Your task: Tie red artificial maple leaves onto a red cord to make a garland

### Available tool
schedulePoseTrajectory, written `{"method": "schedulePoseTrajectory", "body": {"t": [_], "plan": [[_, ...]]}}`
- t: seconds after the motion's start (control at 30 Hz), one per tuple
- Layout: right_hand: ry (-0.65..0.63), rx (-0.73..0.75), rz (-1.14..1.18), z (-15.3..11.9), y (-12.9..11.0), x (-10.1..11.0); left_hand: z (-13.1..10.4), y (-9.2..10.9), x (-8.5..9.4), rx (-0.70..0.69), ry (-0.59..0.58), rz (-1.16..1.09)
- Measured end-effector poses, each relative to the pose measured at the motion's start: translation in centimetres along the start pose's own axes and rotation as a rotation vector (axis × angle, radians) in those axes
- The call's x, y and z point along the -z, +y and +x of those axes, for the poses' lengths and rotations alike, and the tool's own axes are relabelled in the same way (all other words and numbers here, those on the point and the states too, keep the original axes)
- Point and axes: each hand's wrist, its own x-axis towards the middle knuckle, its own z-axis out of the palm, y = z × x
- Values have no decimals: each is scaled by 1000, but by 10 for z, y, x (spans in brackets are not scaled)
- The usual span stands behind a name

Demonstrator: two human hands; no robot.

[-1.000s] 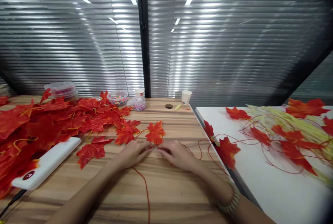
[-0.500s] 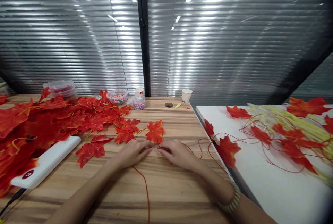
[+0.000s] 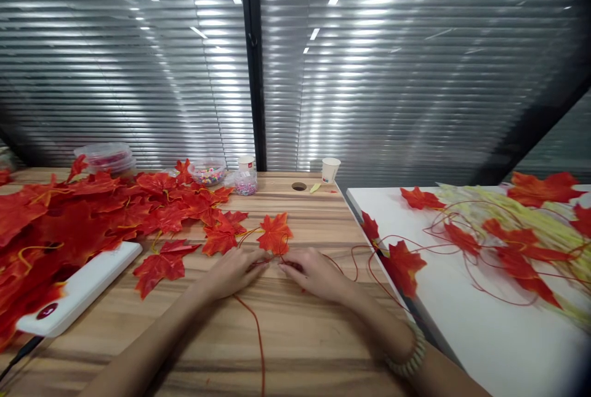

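Note:
My left hand (image 3: 241,271) and my right hand (image 3: 307,269) rest close together on the wooden table, fingertips pinched on a thin red cord (image 3: 259,329). One end of the cord runs from under my left hand toward the near edge. Past my right hand it trails off to the right. Just beyond my fingertips lies an orange-red artificial maple leaf (image 3: 274,231), with a small loop of cord standing over its lower edge. The exact crossing of cord and leaf stem between my fingers is too small to make out.
A heap of red maple leaves (image 3: 87,212) covers the left side, partly over a white power strip (image 3: 87,286). Bead containers (image 3: 207,173) and a paper cup (image 3: 330,169) stand at the back. Corded leaves (image 3: 405,268) extend across a gap onto a white table (image 3: 462,348).
Hardly anything differs. Both hands keep their pinch on the cord in the same place, and the whole view has shifted very slightly.

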Motion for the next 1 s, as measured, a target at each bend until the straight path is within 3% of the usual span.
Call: {"method": "schedulePoseTrajectory", "body": {"t": [1.0], "plan": [[14,25,-48,0,2,-2,-1,-4,-2,-9,11,-19]]}}
